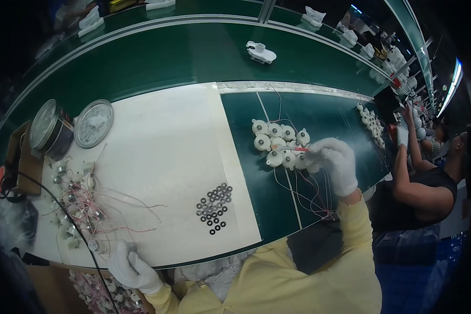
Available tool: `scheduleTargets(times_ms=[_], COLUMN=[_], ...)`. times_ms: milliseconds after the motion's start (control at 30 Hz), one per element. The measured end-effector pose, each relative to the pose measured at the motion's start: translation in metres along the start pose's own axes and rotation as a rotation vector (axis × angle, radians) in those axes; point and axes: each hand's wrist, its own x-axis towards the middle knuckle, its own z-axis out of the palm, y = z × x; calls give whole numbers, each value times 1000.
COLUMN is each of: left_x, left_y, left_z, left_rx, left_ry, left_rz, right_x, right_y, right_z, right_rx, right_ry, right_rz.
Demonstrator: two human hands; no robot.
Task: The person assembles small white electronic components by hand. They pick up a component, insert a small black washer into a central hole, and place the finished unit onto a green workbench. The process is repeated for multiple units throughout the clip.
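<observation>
My right hand (336, 163), in a white glove, closes on a slim brush (293, 148) with a red handle. The brush tip lies over a cluster of round cream-white motors (261, 142) with dark centre shafts, standing close together on the green mat. Thin wires trail from them toward the table's near edge. At the near left edge of the table, my left hand (132, 268), also gloved, has its fingers curled in. Whatever it may hold is hidden. It is nearest to a tangled pile of motors (81, 201) with pink and white wires.
Several small black rings (214, 208) lie on the white sheet (157, 141). At the left stand an open tin (60, 136), its round lid (94, 124) and a cardboard box (23, 162). A white housing (260, 53) sits on the green belt beyond. A co-worker (424, 193) works at right.
</observation>
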Motion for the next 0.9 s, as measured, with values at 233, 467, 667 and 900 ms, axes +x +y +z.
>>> scheduleTargets(times_ms=[233,467,667,900], left_x=[-3,-2,-1,5], left_y=[1,0,1,5], left_z=[1,4,2,5], left_rx=[-19,11,-12,27], left_ry=[-5,27,14,42], left_rz=[-27,-8,-16,-2], right_x=[-2,-4,-9,-16], right_y=[9,17,22,18], right_z=[3,4,0,-2], right_rx=[-3,10,10,3], right_ry=[25,21,25,88], right_rz=[49,42,14,8])
